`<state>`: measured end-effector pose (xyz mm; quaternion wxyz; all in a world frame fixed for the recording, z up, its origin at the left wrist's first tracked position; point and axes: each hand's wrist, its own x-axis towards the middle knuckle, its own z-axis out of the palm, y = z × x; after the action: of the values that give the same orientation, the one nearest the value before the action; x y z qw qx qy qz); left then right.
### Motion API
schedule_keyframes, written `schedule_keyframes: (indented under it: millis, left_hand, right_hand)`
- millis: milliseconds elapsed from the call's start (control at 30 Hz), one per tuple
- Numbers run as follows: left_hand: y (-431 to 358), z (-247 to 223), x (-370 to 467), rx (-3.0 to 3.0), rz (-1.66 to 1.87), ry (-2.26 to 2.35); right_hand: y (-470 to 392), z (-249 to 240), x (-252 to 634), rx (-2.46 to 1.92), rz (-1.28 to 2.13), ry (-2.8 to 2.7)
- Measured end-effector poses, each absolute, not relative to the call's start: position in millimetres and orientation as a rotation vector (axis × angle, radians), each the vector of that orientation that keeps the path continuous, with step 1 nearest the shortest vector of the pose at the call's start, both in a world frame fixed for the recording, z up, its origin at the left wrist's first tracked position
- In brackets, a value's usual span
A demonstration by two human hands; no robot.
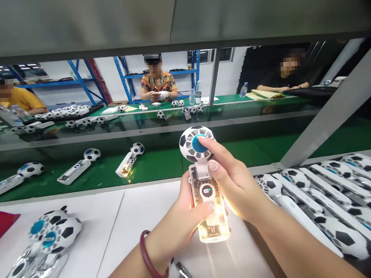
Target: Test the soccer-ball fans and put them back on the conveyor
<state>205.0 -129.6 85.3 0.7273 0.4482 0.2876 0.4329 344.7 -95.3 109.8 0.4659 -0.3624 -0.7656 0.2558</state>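
A handheld fan with a soccer-ball head stands upright before me, its clear body lit warm yellow and a small round display glowing. My left hand is wrapped round the body, its thumb over the lower front. My right hand is at the neck and head, its index fingertip on the blue centre disc and its thumb beside the hinge. Two similar fans lie on the white table at the left. Part of another clear body shows below my left wrist.
A tray of several fans is at the right. Three fans lie on the green belt, one of them lit. A slanted metal post rises at right, under an overhead panel. Three people sit across the belt.
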Motion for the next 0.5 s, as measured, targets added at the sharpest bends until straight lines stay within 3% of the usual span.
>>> schedule_keyframes:
  millis: [333,500]
  left_hand:
    - [-127.0,78.7,200.2,1.033,0.936,0.553]
    - [-128.8,81.3,200.3,0.989,0.891,0.479]
  right_hand:
    - [-96.1,109.9,343.9,-0.954,0.649,-1.893]
    - [-98.2,115.6,340.5,-0.93,1.065,-1.702]
